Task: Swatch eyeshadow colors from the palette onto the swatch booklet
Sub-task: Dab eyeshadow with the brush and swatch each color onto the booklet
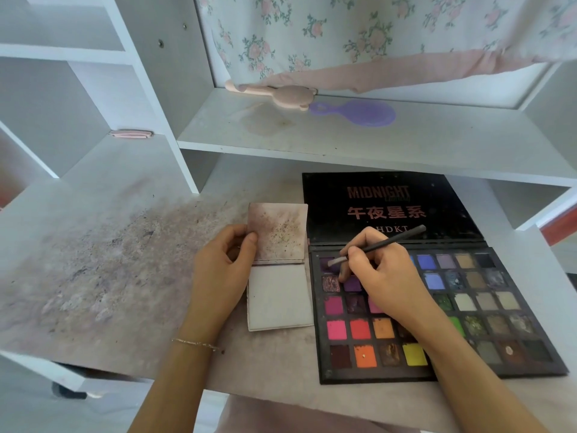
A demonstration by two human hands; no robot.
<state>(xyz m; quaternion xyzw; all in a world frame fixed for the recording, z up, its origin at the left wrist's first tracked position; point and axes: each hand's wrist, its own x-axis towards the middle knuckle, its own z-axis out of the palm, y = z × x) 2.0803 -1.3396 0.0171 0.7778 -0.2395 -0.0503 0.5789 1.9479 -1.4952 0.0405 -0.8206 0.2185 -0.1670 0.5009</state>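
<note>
Loading colour: the right hand (379, 276) pinches an applicator (379, 245) in the eyeshadow palette's (437, 375) top-left purple pan, the left hand (223, 264) pinches the swatch booklet (279, 303) open beside it — next, likely a stroke on the blank page.

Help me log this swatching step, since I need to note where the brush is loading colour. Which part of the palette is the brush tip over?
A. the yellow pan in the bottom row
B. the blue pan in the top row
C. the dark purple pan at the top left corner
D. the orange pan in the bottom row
C: the brush, held in the right hand, has its pale tip on the dark purple pan at the top left corner of the palette.
</note>
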